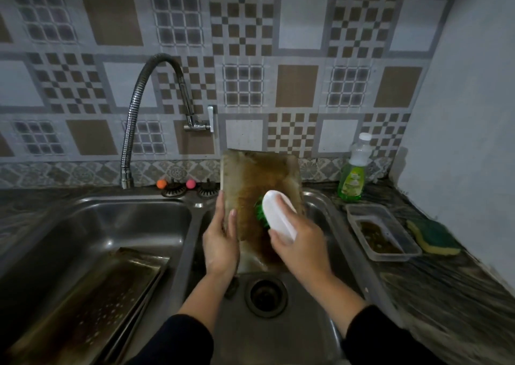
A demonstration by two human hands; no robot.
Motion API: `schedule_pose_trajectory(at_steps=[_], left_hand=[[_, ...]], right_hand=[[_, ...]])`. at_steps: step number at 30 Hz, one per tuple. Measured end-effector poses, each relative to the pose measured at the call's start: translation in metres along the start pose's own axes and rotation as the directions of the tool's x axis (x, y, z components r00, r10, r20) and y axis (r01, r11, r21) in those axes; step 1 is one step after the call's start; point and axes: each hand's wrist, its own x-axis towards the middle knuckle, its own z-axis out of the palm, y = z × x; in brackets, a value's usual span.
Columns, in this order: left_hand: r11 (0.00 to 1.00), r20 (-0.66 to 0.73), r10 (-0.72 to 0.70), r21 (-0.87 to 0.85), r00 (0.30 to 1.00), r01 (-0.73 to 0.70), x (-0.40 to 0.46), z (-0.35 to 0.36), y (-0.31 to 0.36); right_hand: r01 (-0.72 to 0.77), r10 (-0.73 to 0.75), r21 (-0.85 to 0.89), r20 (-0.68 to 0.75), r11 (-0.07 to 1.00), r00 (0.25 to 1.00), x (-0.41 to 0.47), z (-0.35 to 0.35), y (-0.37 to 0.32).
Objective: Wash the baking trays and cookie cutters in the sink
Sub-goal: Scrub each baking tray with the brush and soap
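Baking tray point(257, 175): stood on end in the right sink basin point(317, 205), brown-stained. Your left hand point(221, 243) clasps its left edge, thumb across the face. Your right hand point(302, 249) grasps a white scrub brush point(278, 218), green bristles against the tray.

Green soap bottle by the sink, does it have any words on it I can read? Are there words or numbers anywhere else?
Dish soap bottle: it has a label, but the print is too small and blurred to read.
Scrub brush, baking tray, plastic container, sponge: no words or numbers show.
Nothing in this picture can be read.
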Motion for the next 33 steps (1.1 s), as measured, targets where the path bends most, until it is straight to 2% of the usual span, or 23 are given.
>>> schedule_pose_trajectory(at_steps=[2, 4, 6, 9, 11, 14, 18, 20, 23, 26, 29, 31, 33], left_hand=[[0.999, 0.095, 0.028, -0.042, 0.995, -0.024, -0.003, 0.009, 0.009], [0.997, 0.159, 0.070, -0.024, 0.985, -0.067, -0.009, 0.016, 0.013], [0.995, 0.179, 0.103, -0.011, 0.978, -0.103, -0.013, 0.021, 0.017], [0.996, 0.076, 0.076, -0.054, 0.994, -0.072, -0.008, 0.023, 0.018], [0.998, 0.018, 0.042, -0.046, 0.999, -0.041, 0.001, 0.015, 0.014], [0.998, 0.070, 0.063, 0.013, 0.996, -0.064, 0.001, 0.006, 0.011], [0.994, 0.061, 0.104, 0.027, 0.993, -0.105, -0.005, 0.021, 0.017], [0.995, 0.020, 0.102, 0.019, 0.995, -0.102, 0.000, 0.025, 0.024], [0.998, -0.062, 0.046, -0.026, 0.997, -0.048, 0.014, 0.017, 0.025], [1.000, -0.052, 0.017, 0.024, 0.998, -0.016, 0.013, 0.013, 0.023], [1.000, 0.014, 0.008, -0.017, 1.000, -0.008, -0.007, 0.024, 0.023], [0.999, 0.014, 0.014, -0.033, 1.000, -0.013, -0.017, 0.032, 0.026], [0.999, -0.009, 0.038, -0.036, 0.999, -0.038, -0.017, 0.032, 0.028]], right_hand=[[0.036, -0.039, -0.062, -0.060, 0.997, 0.997, 0.014, 0.002, -0.003], [-0.013, 0.001, -0.073, -0.157, 0.997, 0.988, 0.055, -0.007, -0.001], [-0.060, 0.055, -0.021, -0.186, 0.998, 0.981, 0.092, -0.019, -0.002], [-0.073, 0.078, 0.057, -0.086, 0.996, 0.993, 0.073, -0.005, -0.008], [-0.004, 0.005, 0.144, -0.005, 0.990, 1.000, 0.013, 0.017, -0.013], [0.061, -0.062, 0.259, -0.002, 0.964, 0.998, -0.020, 0.028, -0.010], [-0.055, 0.077, 0.175, -0.122, 0.983, 0.990, 0.077, 0.014, -0.012], [-0.034, 0.059, 0.164, -0.155, 0.986, 0.986, 0.097, 0.007, -0.013], [-0.035, 0.041, 0.164, -0.031, 0.986, 0.999, 0.045, 0.013, -0.006], [-0.006, 0.001, 0.186, 0.030, 0.983, 1.000, -0.016, 0.022, 0.008], [-0.112, 0.118, 0.149, -0.033, 0.983, 0.992, 0.023, 0.012, 0.017], [-0.224, 0.232, 0.110, -0.071, 0.968, 0.970, 0.066, -0.004, 0.015], [-0.270, 0.276, 0.099, -0.061, 0.958, 0.959, 0.080, -0.012, 0.008]])
